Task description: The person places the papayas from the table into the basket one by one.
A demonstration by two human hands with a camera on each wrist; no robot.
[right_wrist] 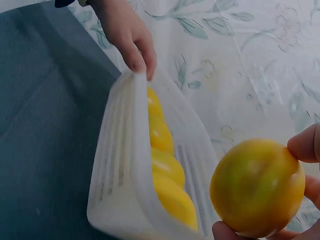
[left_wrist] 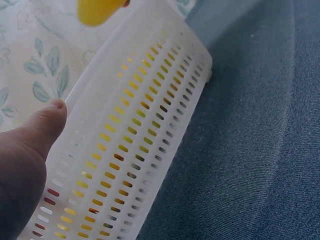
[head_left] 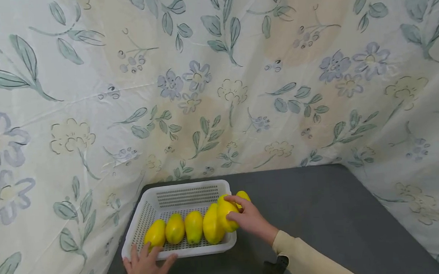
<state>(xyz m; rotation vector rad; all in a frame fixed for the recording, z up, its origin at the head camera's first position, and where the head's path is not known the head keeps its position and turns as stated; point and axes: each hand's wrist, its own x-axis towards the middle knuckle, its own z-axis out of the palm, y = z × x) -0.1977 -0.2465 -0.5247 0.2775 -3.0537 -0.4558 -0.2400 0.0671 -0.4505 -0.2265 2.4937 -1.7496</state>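
A white slotted basket [head_left: 193, 252] is standing on the dark bench [head_left: 302, 215], and four yellow fruits [head_left: 175, 229] are lying inside it, lined up side by side along its near wall. The left hand [head_left: 146, 269] is pinching the basket's rim at the near left corner, its thumb pressing outside and its fingers reaching over the edge, somewhat spread. The right hand [head_left: 253, 218] is pinching a yellow fruit [right_wrist: 257, 187] between thumb and fingers, holding it above the basket's right end. In the head view, more yellow is showing past those fingers, right of the basket; whether it is belonging to a second fruit, I cannot tell. A pale sleeve [head_left: 307, 254] is covering the right arm, to the right of the basket. Behind the basket, a flower-and-leaf printed cloth [head_left: 237, 123] is hanging.
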